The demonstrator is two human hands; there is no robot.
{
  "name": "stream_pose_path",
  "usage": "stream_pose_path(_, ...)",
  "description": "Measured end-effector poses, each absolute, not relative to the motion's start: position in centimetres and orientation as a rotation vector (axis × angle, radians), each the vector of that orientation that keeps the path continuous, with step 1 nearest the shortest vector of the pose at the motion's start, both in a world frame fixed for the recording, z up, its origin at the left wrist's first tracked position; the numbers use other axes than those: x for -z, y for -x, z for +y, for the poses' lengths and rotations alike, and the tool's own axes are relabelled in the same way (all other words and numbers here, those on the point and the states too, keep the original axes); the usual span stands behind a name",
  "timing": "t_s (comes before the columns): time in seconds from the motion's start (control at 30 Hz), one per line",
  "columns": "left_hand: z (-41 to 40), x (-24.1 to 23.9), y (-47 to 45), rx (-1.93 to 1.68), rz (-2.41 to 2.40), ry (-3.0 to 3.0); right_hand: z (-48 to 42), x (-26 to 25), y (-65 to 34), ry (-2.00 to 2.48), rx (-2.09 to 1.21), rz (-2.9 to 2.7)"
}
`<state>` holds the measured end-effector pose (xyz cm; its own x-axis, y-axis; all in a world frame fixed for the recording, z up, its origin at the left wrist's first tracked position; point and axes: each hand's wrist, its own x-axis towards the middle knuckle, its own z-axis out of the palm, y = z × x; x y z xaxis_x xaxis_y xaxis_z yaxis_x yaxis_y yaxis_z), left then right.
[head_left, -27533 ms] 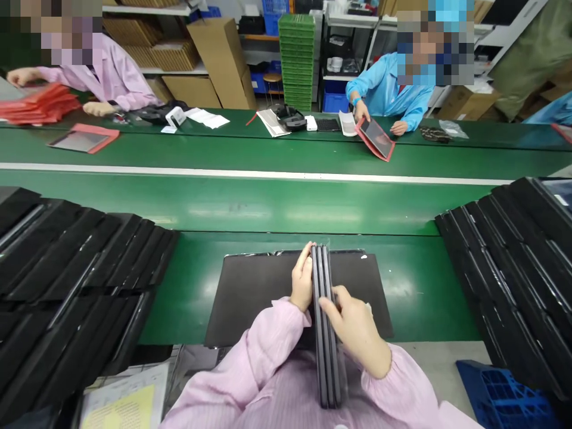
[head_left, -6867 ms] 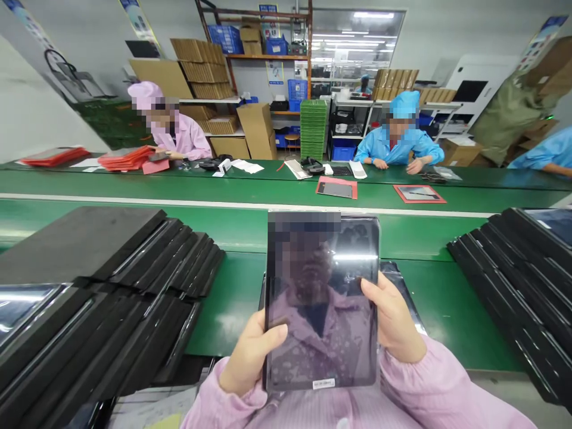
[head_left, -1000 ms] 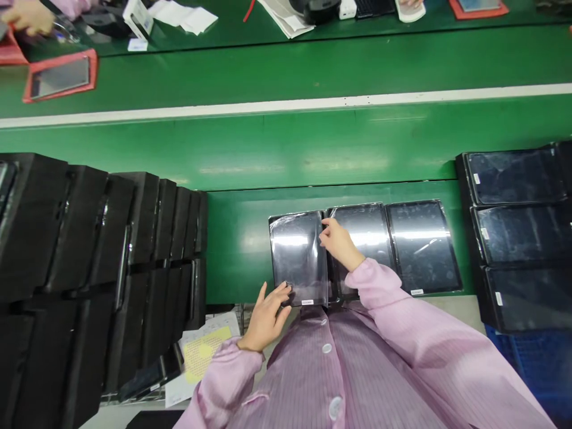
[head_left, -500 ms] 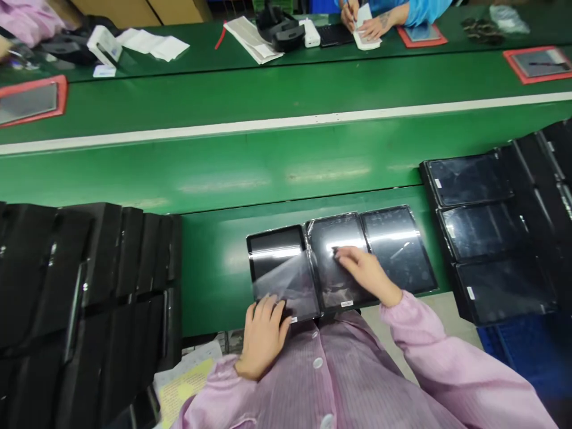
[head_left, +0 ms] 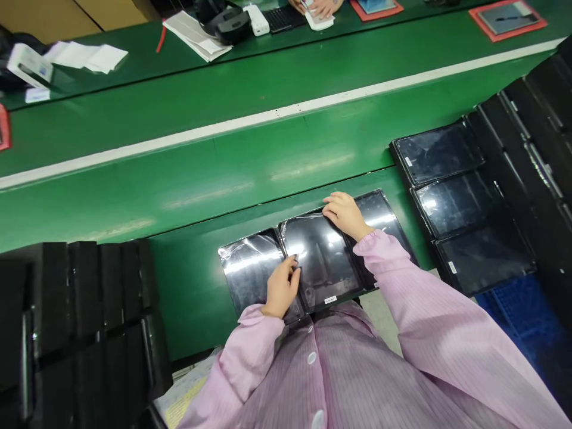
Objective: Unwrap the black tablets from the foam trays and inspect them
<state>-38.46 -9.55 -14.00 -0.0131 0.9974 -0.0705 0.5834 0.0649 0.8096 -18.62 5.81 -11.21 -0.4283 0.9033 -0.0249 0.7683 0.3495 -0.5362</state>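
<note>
Three dark tablets in glossy film lie side by side on the green bench in front of me. My left hand (head_left: 281, 287) rests over the seam between the left tablet (head_left: 248, 273) and the middle tablet (head_left: 322, 257), its fingertips pinched at the middle tablet's left edge. My right hand (head_left: 342, 214) has curled fingers on the middle tablet's upper right corner. The right tablet (head_left: 383, 210) is mostly hidden under my right sleeve. The film on the left tablet looks crinkled near its top.
Black cases (head_left: 89, 310) stand in rows at my left. Film-covered tablets in black trays (head_left: 447, 156) sit at my right, above a blue crate (head_left: 513, 322). Beyond is the green conveyor belt (head_left: 187, 107). A co-worker's hands (head_left: 318, 7), papers and a red-cased tablet (head_left: 507, 18) lie across it.
My left hand has moved from the left tablet's lower edge up to the middle tablet's left edge. My right hand has shifted to that tablet's upper right corner. The view has tilted rightward.
</note>
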Motion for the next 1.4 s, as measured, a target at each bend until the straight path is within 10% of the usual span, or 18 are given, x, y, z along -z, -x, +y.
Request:
stream_pose_path(0.27,-8.7,11.9,41.2,-0.672,1.464,-0.992,-5.6,5.2,15.4,0.572,-1.64,-2.287)
stream_pose_path(0.47,-9.5,11.0,41.2,-0.659,1.39,-0.721,-7.7,9.0,12.4,1.113,-0.713,-2.364)
stream_pose_path(0.67,-7.8,12.6,39.6,-0.992,1.488,-0.821,-8.8,10.5,12.3,0.8,-0.709,-2.626)
stream_pose_path(0.9,-4.3,14.6,40.9,-0.597,1.506,-1.97,-5.3,9.9,13.9,0.608,-0.405,-2.873)
stream_pose_path(1.17,-3.8,14.0,42.0,-0.588,1.49,-1.759,3.2,10.5,17.0,1.427,-1.103,-2.32)
stream_pose_path(1.4,-3.6,13.1,42.5,-0.568,1.437,-1.722,2.1,8.0,13.4,1.092,-1.591,-2.462)
